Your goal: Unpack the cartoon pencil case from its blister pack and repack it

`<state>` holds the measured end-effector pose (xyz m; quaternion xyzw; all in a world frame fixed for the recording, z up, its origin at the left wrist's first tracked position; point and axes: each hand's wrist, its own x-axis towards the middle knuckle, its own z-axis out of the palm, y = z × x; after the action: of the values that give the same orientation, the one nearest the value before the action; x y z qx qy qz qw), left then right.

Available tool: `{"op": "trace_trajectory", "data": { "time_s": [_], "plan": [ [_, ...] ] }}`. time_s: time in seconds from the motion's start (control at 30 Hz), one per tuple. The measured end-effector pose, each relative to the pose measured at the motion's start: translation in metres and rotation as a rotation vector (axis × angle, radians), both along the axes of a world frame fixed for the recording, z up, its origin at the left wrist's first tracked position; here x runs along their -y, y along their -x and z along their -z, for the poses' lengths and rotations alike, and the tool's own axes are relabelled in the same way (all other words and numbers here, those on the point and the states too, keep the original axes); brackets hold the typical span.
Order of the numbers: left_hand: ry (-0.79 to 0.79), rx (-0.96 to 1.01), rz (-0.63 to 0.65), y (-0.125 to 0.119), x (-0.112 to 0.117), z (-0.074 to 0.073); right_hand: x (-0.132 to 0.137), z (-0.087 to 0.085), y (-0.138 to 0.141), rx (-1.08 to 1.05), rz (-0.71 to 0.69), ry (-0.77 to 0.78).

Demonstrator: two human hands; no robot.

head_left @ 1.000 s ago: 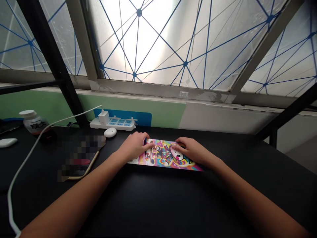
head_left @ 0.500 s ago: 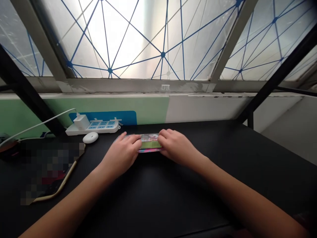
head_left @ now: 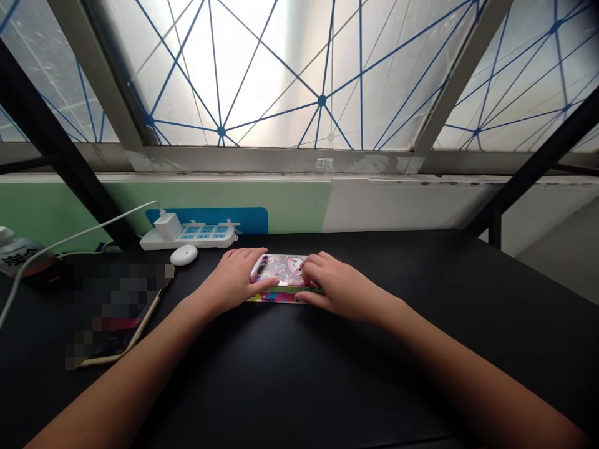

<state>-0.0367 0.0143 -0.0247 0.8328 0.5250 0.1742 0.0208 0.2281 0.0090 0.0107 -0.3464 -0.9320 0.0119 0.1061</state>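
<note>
A small flat rectangular box (head_left: 278, 270) lies on the black desk in front of me. Its shiny top carries a pink-and-grey cartoon print, with a green band and a bright multicoloured strip along the near side. Around its left end is my left hand (head_left: 238, 272), fingers over the far edge and thumb along the near top edge. My right hand (head_left: 333, 279) grips the opposite end, with bent fingers on top and the thumb low against the near side. Both ends of the box are partly covered by my hands.
On the left, a white power strip (head_left: 208, 236) holds a plugged-in charger (head_left: 167, 226) with a white cable. Close by are a white oval case (head_left: 184, 255) and a pixelated item with a tan edge (head_left: 140, 330). A bottle (head_left: 21, 252) stands at far left. Black slanted bars flank the desk.
The box now shows more of its printed top and sits slightly nearer. My fingers have shifted, with the left thumb stretched along the near edge. The view has swung a little left.
</note>
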Motion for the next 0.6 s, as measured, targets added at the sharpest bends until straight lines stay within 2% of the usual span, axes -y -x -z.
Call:
{"op": "trace_trajectory", "data": {
  "time_s": [0.13, 0.2, 0.3, 0.43, 0.6],
  "plan": [
    [-0.084, 0.013, 0.011, -0.005, 0.01, -0.013, -0.024, 0.008, -0.013, -0.162, 0.085, 0.042],
    [-0.184, -0.007, 0.032, -0.009, 0.015, -0.021, -0.034, 0.011, -0.018, -0.187, 0.132, 0.018],
    [-0.306, -0.057, 0.041, -0.013, 0.021, -0.03, -0.041, 0.011, -0.022, -0.17, 0.108, -0.056],
    [-0.397, -0.121, 0.068, -0.016, 0.025, -0.034, -0.033, 0.003, -0.017, -0.178, 0.109, -0.243],
    [-0.565, -0.142, 0.067, -0.024, 0.03, -0.029, -0.01, -0.003, -0.001, -0.085, 0.105, -0.422]
  ]
}}
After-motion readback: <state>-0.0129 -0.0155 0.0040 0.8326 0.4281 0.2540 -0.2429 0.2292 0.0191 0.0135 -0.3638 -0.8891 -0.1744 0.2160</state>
